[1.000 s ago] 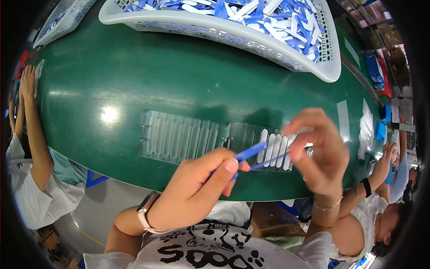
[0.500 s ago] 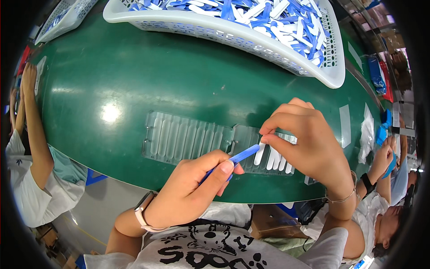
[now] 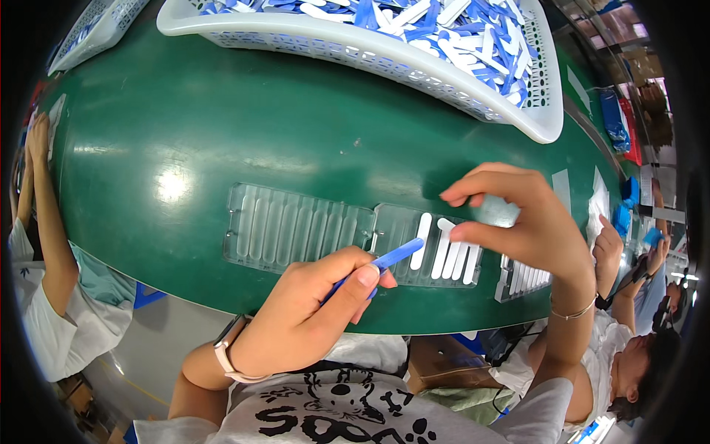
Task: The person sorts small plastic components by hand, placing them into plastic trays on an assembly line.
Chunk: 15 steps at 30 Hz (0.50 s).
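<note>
My left hand [image 3: 303, 314] is closed around blue flat round-ended sticks [image 3: 399, 254], which point up and right over the tray; how many is hidden by the fingers. An opened clear plastic tray [image 3: 238, 222] with long parallel slots lies on the table in two joined halves. In its right half lie several white flat sticks [image 3: 421, 241], one set apart to the left and one near my right hand slightly askew. My right hand [image 3: 529, 214] hovers just above that half, thumb and fingers apart, with nothing between them. The left half's slots hold no sticks.
A large white perforated basket [image 3: 355, 46] heaped with blue and white sticks stands at the far side of the green table [image 3: 177, 126]. Another clear tray [image 3: 510, 285] with white sticks lies at right. A second basket [image 3: 96, 33] is far left. People work at both sides.
My right hand has let go of a white stick, now lying in the tray's right half, and moved right with fingers spreading. My left hand keeps its grip on the blue sticks.
</note>
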{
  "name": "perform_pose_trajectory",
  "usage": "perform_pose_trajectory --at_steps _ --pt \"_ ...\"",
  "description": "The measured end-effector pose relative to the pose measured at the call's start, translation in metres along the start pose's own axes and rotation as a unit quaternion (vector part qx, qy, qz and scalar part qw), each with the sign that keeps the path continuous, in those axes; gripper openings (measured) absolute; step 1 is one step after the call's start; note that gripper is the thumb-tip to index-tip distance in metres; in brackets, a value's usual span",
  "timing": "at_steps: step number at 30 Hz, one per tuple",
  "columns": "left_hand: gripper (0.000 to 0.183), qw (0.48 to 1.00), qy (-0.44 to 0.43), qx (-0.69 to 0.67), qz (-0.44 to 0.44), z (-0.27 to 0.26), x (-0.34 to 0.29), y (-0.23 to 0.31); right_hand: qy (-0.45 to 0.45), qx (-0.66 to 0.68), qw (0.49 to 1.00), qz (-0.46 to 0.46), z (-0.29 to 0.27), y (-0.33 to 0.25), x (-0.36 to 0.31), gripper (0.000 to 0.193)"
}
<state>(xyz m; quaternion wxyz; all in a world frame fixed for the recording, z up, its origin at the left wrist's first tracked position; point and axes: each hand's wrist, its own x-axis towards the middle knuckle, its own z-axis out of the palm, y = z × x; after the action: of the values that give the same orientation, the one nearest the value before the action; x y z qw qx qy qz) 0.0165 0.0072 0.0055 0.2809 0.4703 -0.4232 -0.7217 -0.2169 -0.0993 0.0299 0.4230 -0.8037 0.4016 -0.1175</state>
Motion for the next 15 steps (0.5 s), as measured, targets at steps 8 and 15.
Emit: perform_pose_trajectory --at_steps 8,15 --pt "0.031 1.0 0.01 -0.029 0.007 -0.001 -0.004 -0.003 -0.014 0.103 0.984 0.143 -0.002 -0.001 0.005 0.012" --pt "0.031 0.999 0.006 -0.031 0.005 0.001 0.0 -0.001 0.074 -0.005 0.996 0.053 0.018 0.007 -0.006 0.016"
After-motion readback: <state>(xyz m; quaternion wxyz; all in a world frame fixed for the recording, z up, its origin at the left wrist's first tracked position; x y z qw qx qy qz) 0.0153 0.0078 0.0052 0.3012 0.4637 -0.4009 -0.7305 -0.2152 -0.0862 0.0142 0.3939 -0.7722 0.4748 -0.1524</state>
